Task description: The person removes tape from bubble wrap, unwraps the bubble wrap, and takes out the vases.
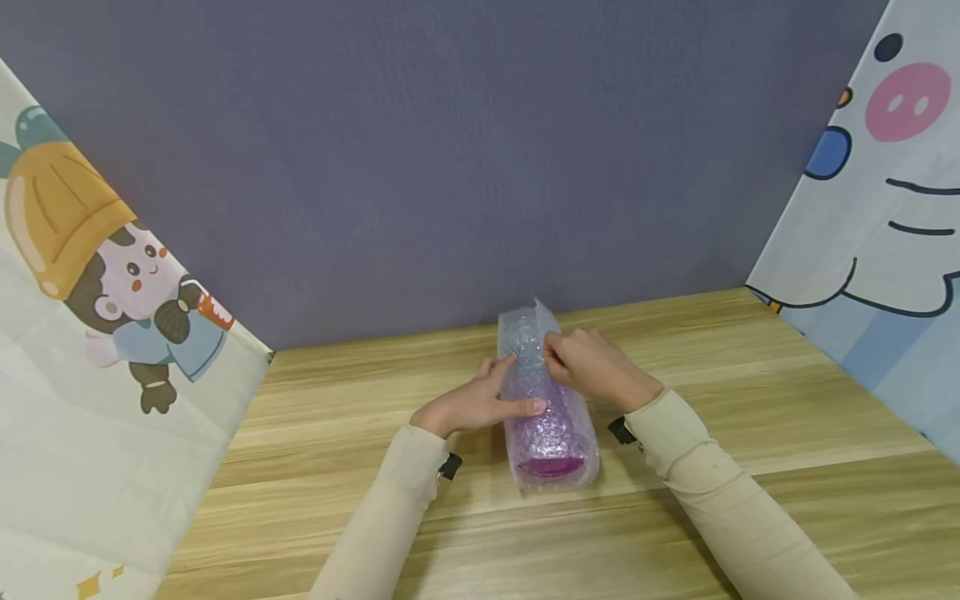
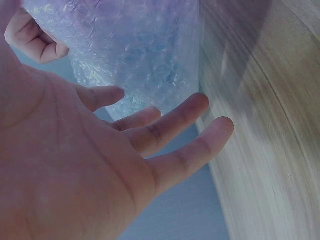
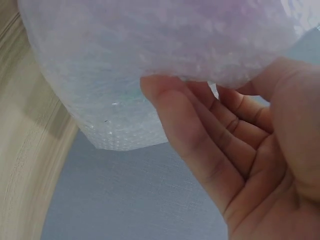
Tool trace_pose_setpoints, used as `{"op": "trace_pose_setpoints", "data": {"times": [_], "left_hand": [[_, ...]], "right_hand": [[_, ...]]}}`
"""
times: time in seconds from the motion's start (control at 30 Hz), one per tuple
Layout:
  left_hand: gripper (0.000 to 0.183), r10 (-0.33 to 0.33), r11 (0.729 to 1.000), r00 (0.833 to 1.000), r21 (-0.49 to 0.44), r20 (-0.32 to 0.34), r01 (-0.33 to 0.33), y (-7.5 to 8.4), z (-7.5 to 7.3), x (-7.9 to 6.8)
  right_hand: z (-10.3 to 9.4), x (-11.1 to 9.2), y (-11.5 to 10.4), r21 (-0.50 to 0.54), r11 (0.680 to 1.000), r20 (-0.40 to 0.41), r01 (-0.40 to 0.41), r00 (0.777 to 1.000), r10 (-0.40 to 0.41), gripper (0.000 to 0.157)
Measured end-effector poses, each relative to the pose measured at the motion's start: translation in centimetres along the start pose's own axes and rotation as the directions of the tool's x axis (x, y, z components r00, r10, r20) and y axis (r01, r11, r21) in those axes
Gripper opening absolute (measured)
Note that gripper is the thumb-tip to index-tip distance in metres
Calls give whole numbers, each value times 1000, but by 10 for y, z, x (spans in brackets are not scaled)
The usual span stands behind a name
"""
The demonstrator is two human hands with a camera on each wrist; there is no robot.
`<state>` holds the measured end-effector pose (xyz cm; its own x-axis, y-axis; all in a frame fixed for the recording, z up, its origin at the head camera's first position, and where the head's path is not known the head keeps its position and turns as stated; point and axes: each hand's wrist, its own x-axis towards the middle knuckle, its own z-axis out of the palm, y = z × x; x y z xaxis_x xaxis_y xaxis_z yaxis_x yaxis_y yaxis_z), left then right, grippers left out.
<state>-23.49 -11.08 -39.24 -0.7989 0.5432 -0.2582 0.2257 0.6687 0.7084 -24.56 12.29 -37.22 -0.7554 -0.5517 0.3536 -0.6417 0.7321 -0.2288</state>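
Note:
A long, rounded object (image 1: 551, 467), magenta at the near end and bluish toward the far end, lies on the table inside clear bubble wrap (image 1: 513, 333). The wrap blurs its shape, so its exact kind cannot be told. My left hand (image 1: 483, 402) rests against the left side, its thumb lying across the top of the wrap. In the left wrist view, the left fingers (image 2: 175, 160) are spread and fairly straight beside the bundle. On the right side, my right hand (image 1: 595, 364) has curled fingers and pinches the bubble wrap (image 3: 100, 100) near its upper edge.
The bundle's far end is close to the grey-blue back wall (image 1: 420, 167) of the wood-grain table (image 1: 337, 433). Cartoon-printed panels stand at the left (image 1: 90, 400) and the right (image 1: 915, 250). Dark camera pieces sit at both wrists.

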Motion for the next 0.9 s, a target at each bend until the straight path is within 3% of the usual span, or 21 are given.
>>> {"op": "trace_pose_setpoints", "data": {"times": [0.53, 0.9], "left_hand": [[122, 0, 1000, 1000, 4, 14, 0, 0, -4, -4], [122, 3, 1000, 1000, 20, 8, -4, 0, -3, -4]], "right_hand": [[0, -1, 3, 44, 997, 2, -62, 998, 62, 13], [-3, -1, 6, 106, 988, 49, -111, 993, 106, 6]]}}
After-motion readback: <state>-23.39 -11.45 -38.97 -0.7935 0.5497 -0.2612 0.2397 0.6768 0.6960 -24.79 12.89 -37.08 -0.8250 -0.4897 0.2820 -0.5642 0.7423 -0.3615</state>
